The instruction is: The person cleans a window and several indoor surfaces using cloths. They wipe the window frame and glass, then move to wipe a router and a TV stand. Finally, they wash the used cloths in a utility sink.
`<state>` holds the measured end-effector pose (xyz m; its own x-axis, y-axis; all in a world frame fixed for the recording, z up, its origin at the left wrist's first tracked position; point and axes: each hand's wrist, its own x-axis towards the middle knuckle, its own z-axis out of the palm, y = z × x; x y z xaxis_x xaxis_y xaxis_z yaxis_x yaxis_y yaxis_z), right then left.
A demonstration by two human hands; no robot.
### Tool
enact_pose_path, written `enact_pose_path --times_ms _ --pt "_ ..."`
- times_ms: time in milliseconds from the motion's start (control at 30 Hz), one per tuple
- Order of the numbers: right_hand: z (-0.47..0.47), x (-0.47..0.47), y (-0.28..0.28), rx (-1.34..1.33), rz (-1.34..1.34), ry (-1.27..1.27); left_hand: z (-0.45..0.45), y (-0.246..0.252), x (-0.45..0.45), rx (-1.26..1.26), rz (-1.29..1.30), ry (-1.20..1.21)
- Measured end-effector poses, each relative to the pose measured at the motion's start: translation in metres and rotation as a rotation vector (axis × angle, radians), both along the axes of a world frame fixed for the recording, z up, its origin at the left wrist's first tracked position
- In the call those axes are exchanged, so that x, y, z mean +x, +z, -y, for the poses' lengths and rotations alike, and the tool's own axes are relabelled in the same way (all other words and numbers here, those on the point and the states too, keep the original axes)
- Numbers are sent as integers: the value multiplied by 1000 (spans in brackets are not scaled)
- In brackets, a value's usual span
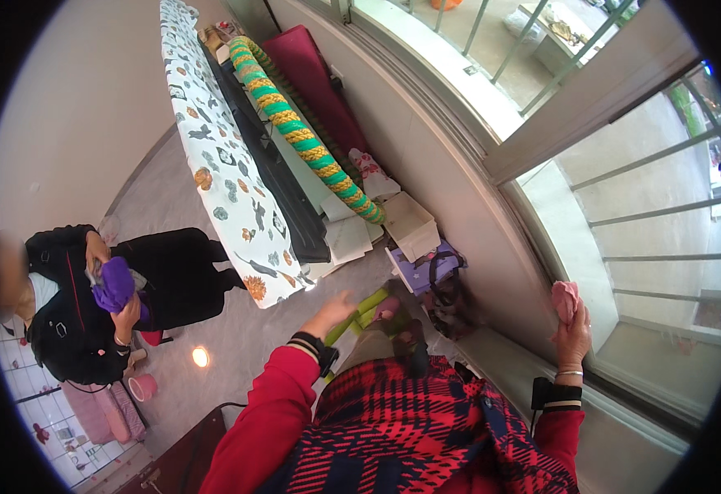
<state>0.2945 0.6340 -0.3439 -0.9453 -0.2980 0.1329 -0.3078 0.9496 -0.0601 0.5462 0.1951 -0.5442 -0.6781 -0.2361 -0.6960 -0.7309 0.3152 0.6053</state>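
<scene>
My right hand (573, 336) grips a crumpled pink cloth (565, 297) against the frame of the sliding window (530, 231). Its fingers wrap the cloth from the near side. My left hand (334, 313) hangs in the air over the floor, fingers extended, with nothing seen in it. Below it, my feet rest on or beside a lime-green slatted stool (370, 301); my legs hide much of it. Metal bars (657, 213) run outside the window glass.
A table with a printed white cloth (231, 179) stands ahead, beside a green-and-yellow rope coil (302, 139). By the wall sit a cream bin (411, 225) and a purple box (419, 272). At left, a person (83, 296) in black holds a purple cloth (115, 284).
</scene>
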Motion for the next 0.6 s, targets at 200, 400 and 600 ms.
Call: enact_pose_path --times_ms 200,400,600 --pt "10 -7 -19 12 105 -26 -4 16 -31 244 -103 221" --pt "13 -22 -18 -48 -292 119 -13 -20 83 -68 422 -402" --pt "9 -34 -25 148 -180 129 -12 -34 159 -35 519 -94"
